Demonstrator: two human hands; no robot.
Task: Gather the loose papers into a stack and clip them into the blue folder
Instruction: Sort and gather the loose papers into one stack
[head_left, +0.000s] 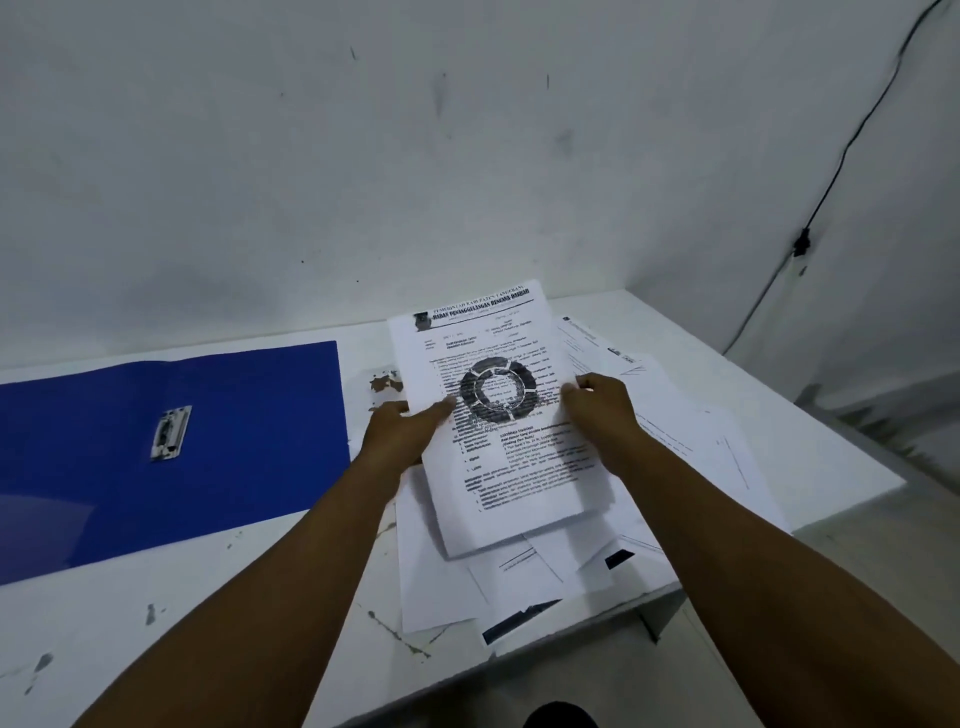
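Our left hand (410, 431) is gripping the left edge of a printed sheet (498, 415), thumb lying on top, while our right hand (597, 410) is pinching the opposite edge, so we are holding the page between both hands just above the surface (182, 623). Under and around it, the loose papers (675, 452) are lying fanned out and overlapping, some hanging over the near edge. The blue folder (208, 447) is lying open and flat well to the left of the pile, its metal clip (170, 432) standing near the middle with its long axis running away from us. We are judging that the stack is not yet squared. Since the folder lies on the left side, our left hand is the nearer one for reaching the clip, and the gathered stack will need carrying leftward across the surface.
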